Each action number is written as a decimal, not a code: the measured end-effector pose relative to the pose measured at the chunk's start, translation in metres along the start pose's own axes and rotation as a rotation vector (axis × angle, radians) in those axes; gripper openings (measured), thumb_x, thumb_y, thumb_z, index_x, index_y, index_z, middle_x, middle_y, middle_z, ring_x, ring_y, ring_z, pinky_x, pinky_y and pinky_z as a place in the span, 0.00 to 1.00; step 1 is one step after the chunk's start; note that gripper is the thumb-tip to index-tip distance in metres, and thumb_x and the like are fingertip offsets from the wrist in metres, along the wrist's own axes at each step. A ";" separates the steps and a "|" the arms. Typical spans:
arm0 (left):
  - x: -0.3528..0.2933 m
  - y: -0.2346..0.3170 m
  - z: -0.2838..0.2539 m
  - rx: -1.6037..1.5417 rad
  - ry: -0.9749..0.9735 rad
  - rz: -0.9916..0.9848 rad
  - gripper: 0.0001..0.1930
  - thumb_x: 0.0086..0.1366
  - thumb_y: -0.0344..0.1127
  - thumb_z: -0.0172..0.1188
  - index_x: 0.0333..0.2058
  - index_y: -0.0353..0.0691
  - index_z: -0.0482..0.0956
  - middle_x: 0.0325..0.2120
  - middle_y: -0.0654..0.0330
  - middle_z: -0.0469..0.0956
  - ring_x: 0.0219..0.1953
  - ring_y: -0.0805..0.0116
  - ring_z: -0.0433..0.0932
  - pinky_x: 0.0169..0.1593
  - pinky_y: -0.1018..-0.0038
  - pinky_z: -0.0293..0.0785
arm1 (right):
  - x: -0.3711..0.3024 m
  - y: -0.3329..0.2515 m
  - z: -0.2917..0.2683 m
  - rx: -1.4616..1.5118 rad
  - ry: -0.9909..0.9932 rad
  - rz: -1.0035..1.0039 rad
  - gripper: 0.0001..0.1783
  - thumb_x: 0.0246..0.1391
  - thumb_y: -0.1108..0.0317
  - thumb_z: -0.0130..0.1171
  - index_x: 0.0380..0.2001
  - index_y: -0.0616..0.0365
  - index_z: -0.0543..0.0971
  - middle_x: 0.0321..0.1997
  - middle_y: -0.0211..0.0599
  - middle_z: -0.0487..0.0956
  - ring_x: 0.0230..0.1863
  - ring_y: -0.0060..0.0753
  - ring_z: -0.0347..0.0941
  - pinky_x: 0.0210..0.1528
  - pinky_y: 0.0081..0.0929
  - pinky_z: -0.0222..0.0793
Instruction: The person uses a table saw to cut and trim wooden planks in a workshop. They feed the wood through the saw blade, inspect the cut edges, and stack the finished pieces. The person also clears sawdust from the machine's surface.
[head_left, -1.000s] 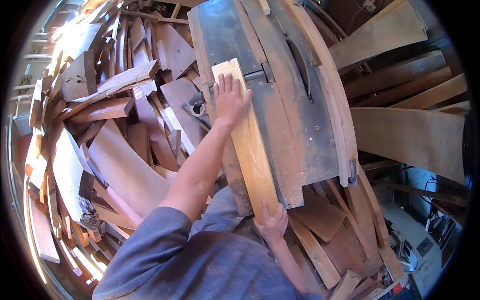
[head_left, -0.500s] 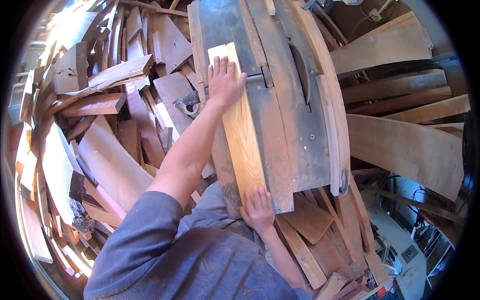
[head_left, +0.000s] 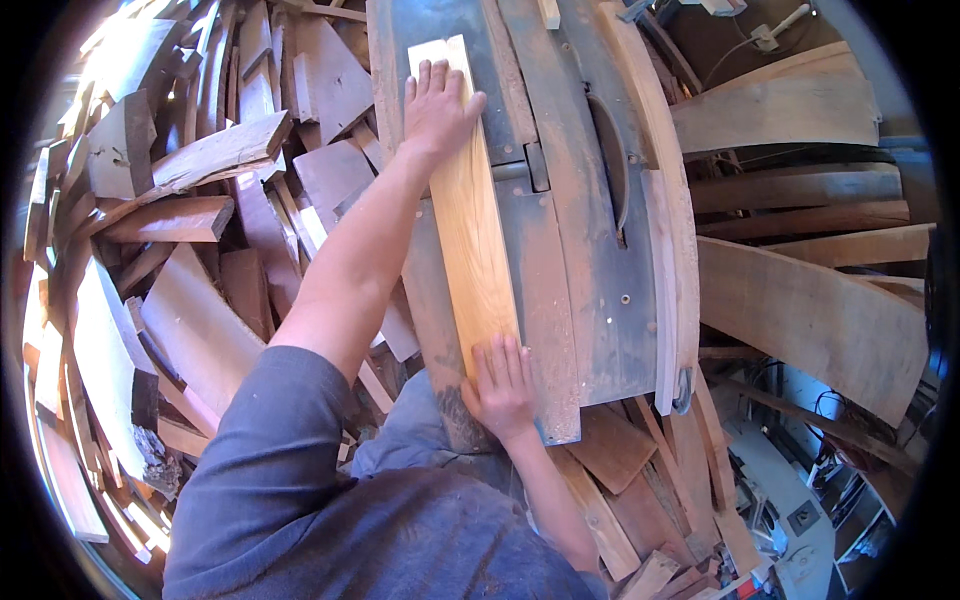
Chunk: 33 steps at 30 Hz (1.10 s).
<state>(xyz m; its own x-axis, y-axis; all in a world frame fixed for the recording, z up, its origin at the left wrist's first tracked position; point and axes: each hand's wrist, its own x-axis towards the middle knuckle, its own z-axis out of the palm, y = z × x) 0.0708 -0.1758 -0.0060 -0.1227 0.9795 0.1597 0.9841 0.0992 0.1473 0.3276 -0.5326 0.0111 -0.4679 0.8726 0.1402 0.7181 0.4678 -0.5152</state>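
Observation:
A long pale wooden board (head_left: 470, 215) lies lengthwise on the grey metal top of a table saw (head_left: 560, 260). My left hand (head_left: 437, 105) presses flat on the board's far end, fingers spread. My right hand (head_left: 502, 385) rests flat against the board's near end at the table's front edge. The saw's blade slot (head_left: 608, 165) lies to the right of the board, apart from it. A wooden fence strip (head_left: 665, 240) runs along the table's right side.
Piles of scrap wooden planks (head_left: 200, 200) fill the floor on the left. Wide boards (head_left: 800, 300) are stacked to the right of the saw. More offcuts (head_left: 640, 480) lie under the table's front, and cables and debris sit at lower right.
The board has slid forward along the saw table, away from me. Both hands moved with it, the left reaching farther out and the right now at the table's front edge.

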 end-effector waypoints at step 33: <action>0.234 -0.069 0.037 0.000 0.075 0.078 0.35 0.73 0.56 0.45 0.64 0.29 0.69 0.71 0.37 0.59 0.74 0.41 0.54 0.74 0.54 0.53 | 0.241 0.040 0.022 -0.003 0.128 -0.022 0.26 0.53 0.63 0.61 0.55 0.61 0.83 0.68 0.59 0.73 0.72 0.59 0.65 0.75 0.55 0.57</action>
<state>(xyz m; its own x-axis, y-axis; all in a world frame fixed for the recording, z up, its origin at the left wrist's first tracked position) -0.0208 0.0533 -0.0144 -0.0549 0.9684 0.2431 0.9910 0.0232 0.1315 0.2320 -0.3073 0.0054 -0.4143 0.8727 0.2583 0.7099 0.4875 -0.5083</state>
